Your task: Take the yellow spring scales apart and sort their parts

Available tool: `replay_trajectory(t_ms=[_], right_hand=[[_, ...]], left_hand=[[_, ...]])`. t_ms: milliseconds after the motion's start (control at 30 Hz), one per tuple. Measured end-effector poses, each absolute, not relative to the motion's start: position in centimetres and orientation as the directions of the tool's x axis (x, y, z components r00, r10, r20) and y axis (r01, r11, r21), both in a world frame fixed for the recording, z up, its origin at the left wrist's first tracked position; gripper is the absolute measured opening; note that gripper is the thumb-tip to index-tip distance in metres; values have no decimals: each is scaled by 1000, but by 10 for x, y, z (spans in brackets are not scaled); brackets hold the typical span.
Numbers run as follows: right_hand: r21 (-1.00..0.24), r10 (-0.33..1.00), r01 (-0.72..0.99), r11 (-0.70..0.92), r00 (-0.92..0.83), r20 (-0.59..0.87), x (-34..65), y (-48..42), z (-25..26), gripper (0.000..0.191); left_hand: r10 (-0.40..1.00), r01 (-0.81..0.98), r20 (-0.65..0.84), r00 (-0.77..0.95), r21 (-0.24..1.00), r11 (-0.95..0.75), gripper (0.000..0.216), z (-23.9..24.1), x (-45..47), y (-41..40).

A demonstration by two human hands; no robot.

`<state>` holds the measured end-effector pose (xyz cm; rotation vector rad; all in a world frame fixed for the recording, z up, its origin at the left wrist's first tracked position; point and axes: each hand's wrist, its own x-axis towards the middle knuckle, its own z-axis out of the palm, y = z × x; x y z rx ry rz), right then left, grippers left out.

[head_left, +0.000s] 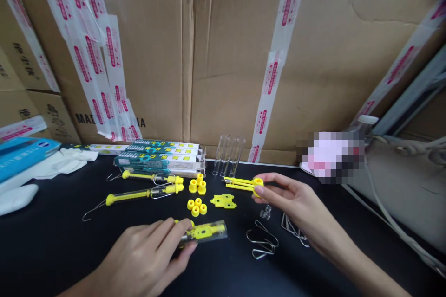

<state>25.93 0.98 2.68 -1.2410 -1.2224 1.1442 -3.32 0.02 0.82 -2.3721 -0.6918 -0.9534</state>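
Observation:
My left hand [146, 250] is closed around a clear spring scale tube [210, 231] with a yellow plate inside, held level at the front of the table. My right hand [284, 195] pinches the round yellow end [258, 184] of a yellow piece, beside slim yellow rods [240, 184] with metal tips; whether these are joined is hard to tell. Between the hands lie flat yellow plates [223, 201] and two clusters of yellow caps [197, 207]. Bent wire hooks [263, 241] and small clear rings [265, 212] lie below my right hand.
Two assembled spring scales [144, 193] with hooks lie at left. Behind them are stacked printed boxes [160, 158]. Clear tubes [226, 155] stand upright near the cardboard wall [230, 65]. More wire loops [294, 229] lie beside my right wrist. At far left is a blue pack [26, 158].

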Motion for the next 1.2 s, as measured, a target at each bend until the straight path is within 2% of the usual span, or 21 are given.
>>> replay_trajectory(t_ms=[133, 267, 333, 467, 633, 733, 867, 967, 1067, 1200], right_hand=[[-960, 987, 231, 157, 0, 161, 253, 7, 17, 30], [-747, 932, 569, 345, -109, 347, 237, 12, 14, 17], [-676, 907, 621, 398, -155, 392, 228, 22, 14, 17], [-658, 904, 632, 409, -185, 384, 210, 52, 9, 17], [-714, 929, 599, 362, -171, 327, 193, 81, -7, 26], [-773, 938, 534, 343, -150, 312, 191, 78, -4, 35], [-841, 941, 424, 336, -123, 314, 200, 47, 11, 30], [-891, 948, 336, 307, -187, 256, 207, 14, 14, 30], [-974, 958, 143, 177, -250, 137, 209, -9, 4, 30], [-994, 981, 75, 83, -182, 68, 207, -17, -11, 23]], left_hand=[[232, 545, 705, 670, -256, -798, 26, 7, -31, -5], [221, 511, 681, 698, -258, -820, 29, 4, -28, -11], [210, 497, 678, 704, -260, -828, 28, 4, -28, -12], [230, 506, 672, 704, -247, -826, 27, 3, -29, -11], [266, 591, 736, 622, -219, -777, 26, 2, -29, -9], [275, 632, 742, 611, -248, -735, 25, 2, -29, -6], [258, 641, 722, 642, -320, -698, 25, 2, -30, -1], [287, 654, 711, 642, -311, -690, 27, 3, -31, 0], [286, 632, 687, 669, -322, -705, 33, 6, -31, -1], [284, 584, 652, 703, -302, -753, 40, 10, -34, -1]])
